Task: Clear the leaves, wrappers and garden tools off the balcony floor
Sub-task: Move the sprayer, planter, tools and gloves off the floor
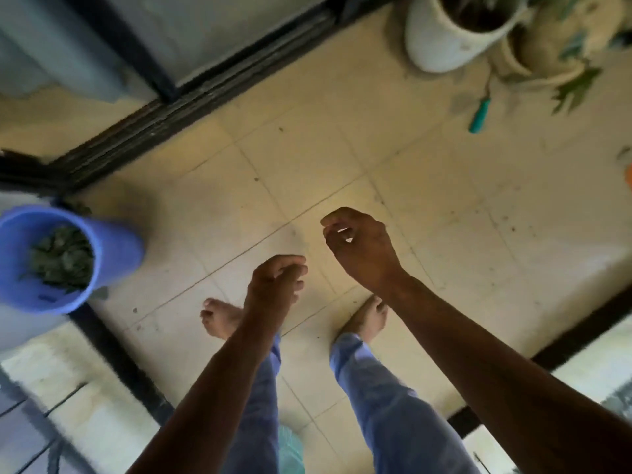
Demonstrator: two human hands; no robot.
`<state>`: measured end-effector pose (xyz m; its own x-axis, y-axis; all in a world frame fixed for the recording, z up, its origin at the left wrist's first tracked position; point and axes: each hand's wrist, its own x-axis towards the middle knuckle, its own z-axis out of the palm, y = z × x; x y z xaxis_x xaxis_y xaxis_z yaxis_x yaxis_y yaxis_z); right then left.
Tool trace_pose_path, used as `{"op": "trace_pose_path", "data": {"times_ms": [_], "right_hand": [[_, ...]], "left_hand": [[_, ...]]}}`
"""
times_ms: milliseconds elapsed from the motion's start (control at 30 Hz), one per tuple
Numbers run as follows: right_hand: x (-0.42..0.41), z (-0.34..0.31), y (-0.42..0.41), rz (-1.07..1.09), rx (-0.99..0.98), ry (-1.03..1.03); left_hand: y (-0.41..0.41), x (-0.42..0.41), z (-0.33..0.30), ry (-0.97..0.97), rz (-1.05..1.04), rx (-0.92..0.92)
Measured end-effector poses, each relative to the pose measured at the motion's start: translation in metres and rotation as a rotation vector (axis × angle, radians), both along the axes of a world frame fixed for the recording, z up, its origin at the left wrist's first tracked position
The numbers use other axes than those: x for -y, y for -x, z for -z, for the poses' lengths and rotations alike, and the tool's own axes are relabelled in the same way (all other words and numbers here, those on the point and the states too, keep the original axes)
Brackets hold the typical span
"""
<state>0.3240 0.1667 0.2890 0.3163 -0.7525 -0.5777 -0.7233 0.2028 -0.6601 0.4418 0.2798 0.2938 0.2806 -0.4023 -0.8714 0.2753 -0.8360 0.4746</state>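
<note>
Both hands empty, left hand [273, 285] and right hand [362, 248] loosely curled; teal-handled garden tool [480, 116] lies by white pot [444, 39], likely light and rigid, grab handle.

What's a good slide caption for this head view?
Both hands empty above balcony tiles; blue bucket holds leaves, teal-handled tool remains.

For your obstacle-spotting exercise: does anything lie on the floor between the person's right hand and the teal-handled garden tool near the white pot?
Nothing visible does. Only bare tiled floor separates the right hand from the teal-handled tool beside the white pot.
</note>
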Motion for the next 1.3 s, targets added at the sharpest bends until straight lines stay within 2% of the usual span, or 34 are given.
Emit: {"op": "trace_pose_path", "data": {"times_ms": [167,367,600,833,1033,1300], "right_hand": [[0.055,-0.014,0.105,0.204,0.032,-0.007],[0.108,-0.025,0.230,0.308,0.033,0.140],[0.167,-0.037,0.346,0.538,0.011,0.161],[0.239,-0.046,0.430,0.763,-0.003,0.151],[0.310,-0.057,0.492,0.879,-0.019,0.115],[0.397,-0.009,0.563,0.972,-0.006,0.074]], "left_hand": [[0.076,0.066,-0.018,-0.013,0.149,0.002],[0.174,0.145,-0.032,0.003,0.314,-0.017],[0.275,0.239,-0.039,0.058,0.492,-0.028],[0.372,0.361,-0.046,0.147,0.740,-0.027],[0.440,0.464,-0.052,0.144,0.862,-0.040],[0.517,0.567,-0.007,0.060,0.956,-0.026]]}}
